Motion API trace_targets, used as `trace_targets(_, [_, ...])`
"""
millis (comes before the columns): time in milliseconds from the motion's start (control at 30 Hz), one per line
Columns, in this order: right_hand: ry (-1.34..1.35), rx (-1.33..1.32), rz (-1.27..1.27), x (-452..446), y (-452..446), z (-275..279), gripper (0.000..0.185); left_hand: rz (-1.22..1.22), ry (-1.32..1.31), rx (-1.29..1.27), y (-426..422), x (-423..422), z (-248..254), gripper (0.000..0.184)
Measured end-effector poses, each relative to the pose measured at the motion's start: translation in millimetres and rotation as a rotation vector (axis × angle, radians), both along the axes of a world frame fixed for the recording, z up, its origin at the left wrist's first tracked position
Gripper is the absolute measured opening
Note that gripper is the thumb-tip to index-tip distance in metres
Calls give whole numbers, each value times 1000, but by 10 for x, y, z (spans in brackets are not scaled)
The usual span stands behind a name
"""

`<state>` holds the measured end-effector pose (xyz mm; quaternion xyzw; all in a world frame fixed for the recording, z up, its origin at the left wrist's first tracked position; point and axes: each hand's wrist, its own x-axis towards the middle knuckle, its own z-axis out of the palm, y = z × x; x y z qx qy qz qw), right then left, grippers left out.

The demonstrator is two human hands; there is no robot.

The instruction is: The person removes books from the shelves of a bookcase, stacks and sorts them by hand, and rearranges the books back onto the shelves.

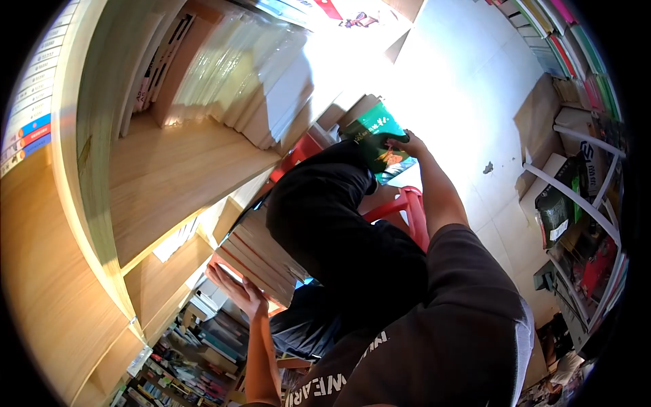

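My left hand lies with stretched fingers against the orange-and-white outer cover of a row of thick books, which is pressed close to my leg at the shelf. At the far side of my knee, my right hand grips the edge of a green book with white lettering and an orange picture on its cover. Other books or boxes lie just behind the green book, partly hidden by it. My dark trouser leg covers part of the book row.
A wooden bookcase rises on the left, with plastic-wrapped books on one shelf. A red plastic stool stands beside my leg. On the right, a white rack holds packaged items. More crowded bookshelves are at the lower left.
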<state>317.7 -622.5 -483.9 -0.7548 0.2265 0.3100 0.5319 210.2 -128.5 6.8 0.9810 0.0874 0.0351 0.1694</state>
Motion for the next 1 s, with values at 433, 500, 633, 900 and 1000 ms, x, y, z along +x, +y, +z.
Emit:
trace_targets(433, [44, 205, -200, 34, 66, 504, 97, -14, 46, 111, 68, -16, -11, 88])
trace_targets(500, [23, 281, -215, 8, 60, 321, 88, -13, 46, 116, 51, -12, -10, 89])
trace_targets(633, [-5, 513, -308, 70, 54, 640, 72, -4, 40, 112, 80, -1, -38, 90])
trace_targets(900, [460, -456, 99, 255, 173, 1473, 97, -33, 34, 103, 129, -30, -23, 86])
trace_targets(1000, [358, -753, 108, 61, 292, 1487, 109, -65, -1, 86, 130, -12, -19, 85])
